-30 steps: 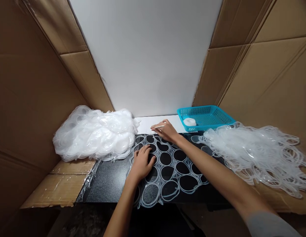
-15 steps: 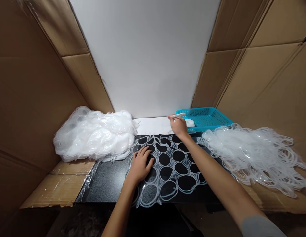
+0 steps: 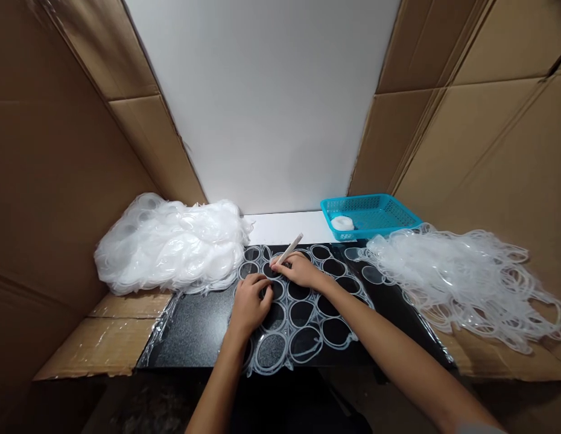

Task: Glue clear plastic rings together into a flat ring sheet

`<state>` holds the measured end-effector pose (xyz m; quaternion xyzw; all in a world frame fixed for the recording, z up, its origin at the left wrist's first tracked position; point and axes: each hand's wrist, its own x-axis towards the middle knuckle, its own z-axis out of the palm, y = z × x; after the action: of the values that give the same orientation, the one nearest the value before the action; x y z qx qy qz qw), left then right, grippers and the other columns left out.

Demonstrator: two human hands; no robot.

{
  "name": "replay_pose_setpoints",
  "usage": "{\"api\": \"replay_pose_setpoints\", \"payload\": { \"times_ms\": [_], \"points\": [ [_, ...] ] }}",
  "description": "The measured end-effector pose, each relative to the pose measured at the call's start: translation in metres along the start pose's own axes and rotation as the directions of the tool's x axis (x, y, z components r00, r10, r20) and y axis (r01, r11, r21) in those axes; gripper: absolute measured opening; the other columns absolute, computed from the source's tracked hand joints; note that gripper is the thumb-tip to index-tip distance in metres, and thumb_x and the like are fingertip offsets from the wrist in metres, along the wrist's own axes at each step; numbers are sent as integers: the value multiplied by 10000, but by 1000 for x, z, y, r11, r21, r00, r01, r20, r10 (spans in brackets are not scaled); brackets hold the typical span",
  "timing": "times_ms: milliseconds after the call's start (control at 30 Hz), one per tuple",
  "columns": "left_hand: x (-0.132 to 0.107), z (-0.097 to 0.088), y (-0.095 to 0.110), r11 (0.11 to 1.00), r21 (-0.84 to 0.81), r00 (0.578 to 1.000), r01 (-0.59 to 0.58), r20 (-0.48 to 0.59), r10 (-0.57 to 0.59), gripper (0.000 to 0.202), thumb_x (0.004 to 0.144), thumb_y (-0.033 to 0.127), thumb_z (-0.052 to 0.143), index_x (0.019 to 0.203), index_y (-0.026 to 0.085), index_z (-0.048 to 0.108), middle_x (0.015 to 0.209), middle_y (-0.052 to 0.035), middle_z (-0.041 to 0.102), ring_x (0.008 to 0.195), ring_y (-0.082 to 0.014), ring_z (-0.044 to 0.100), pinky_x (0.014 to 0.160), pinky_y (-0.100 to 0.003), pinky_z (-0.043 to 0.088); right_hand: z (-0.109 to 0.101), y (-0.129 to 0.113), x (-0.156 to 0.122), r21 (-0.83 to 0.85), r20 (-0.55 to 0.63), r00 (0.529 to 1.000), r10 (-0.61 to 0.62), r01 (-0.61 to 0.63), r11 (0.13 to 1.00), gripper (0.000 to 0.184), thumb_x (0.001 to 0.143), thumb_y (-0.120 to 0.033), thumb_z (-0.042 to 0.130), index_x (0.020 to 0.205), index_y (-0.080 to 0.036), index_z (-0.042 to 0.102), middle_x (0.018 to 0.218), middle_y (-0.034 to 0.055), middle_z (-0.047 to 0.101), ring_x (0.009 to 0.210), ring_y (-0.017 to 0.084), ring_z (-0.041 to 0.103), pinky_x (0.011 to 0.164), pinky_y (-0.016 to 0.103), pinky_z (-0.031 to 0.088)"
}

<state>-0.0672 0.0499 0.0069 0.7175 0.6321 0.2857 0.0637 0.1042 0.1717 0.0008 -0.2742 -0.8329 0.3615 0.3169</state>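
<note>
Cardboard walls (image 3: 502, 150) flank a black bench (image 3: 185, 331). The right hand (image 3: 300, 269) pinches a white stick (image 3: 291, 248), brought from near the blue basket (image 3: 384, 232) to the clear ring sheet (image 3: 287, 328); the left hand (image 3: 251, 304) rests there, fingers bent, grip unclear. The basket holds a white roll (image 3: 342, 223).

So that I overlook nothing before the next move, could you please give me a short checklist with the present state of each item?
1. Left hand at the left side of the ring-patterned sheet: ok.
2. White pen-like tool held in the right hand: ok.
3. Tool's lower end touching the sheet: cannot tell, the fingers hide it.
4. Whole sheet in plain view: not ok, both hands and the right forearm cover parts.
5. White round item inside the blue basket: ok.
</note>
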Motion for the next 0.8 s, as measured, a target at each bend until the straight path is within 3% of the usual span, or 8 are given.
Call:
{"api": "replay_pose_setpoints", "payload": {
  "times_ms": [100, 233, 400, 567, 800],
  "points": [
    [1, 1, 0, 1000, 4, 1000, 18, -1, -18, 264, 968, 204, 572, 1069, 240, 813, 1155, -69, 762, 1115, -255, 678, 990, -436, 509, -1, 2, -2, 103, -11, 1000, -9, 10, 995, 196, 1007, -300, 662, 908, -221, 811, 1065, 55, 831, 1058, 234, 774, 1049, 382, 557],
    [3, 3, -2, 1000, 4, 1000, 24, -8, -24, 272, 973, 210, 571, 1048, 254, 828, 1145, -66, 761, 1118, -258, 673, 998, -446, 503, 1, 4, -5, 48, -24, 1000, -19, 20, 999, 155, 992, -284, 684, 941, -218, 814, 1043, 53, 834, 1070, 246, 766, 1094, 413, 522],
    [3, 5, -5, 999, -20, 1000, 26, -8, -26, 280, 981, 213, 568, 1066, 242, 833, 1125, -71, 758, 1106, -255, 669, 997, -445, 501, 5, 6, -6, 84, -48, 999, -11, 15, 996, 183, 1007, -298, 666, 952, -202, 813, 1057, 69, 829, 1035, 229, 770, 1026, 370, 558],
    [3, 4, -2, 1000, 14, 1000, 19, 9, -19, 282, 981, 215, 567, 1052, 261, 836, 1149, -69, 747, 1124, -255, 657, 999, -443, 493, 2, 5, -8, -63, -17, 1000, -22, 20, 998, 169, 1018, -282, 661, 998, -236, 822, 1102, 51, 827, 1127, 246, 741, 1114, 417, 484],
    [4, 3, 7, 979, 203, 998, 10, 61, -23, 310, 955, 184, 590, 1182, 276, 781, 1201, -92, 715, 1157, -281, 625, 960, -440, 484, -2, 2, -12, -280, 146, 957, -249, 282, 918, 220, 1074, -269, 576, 1119, -256, 791, 1084, 42, 823, 996, 224, 728, 1032, 420, 431]
  ]
}}
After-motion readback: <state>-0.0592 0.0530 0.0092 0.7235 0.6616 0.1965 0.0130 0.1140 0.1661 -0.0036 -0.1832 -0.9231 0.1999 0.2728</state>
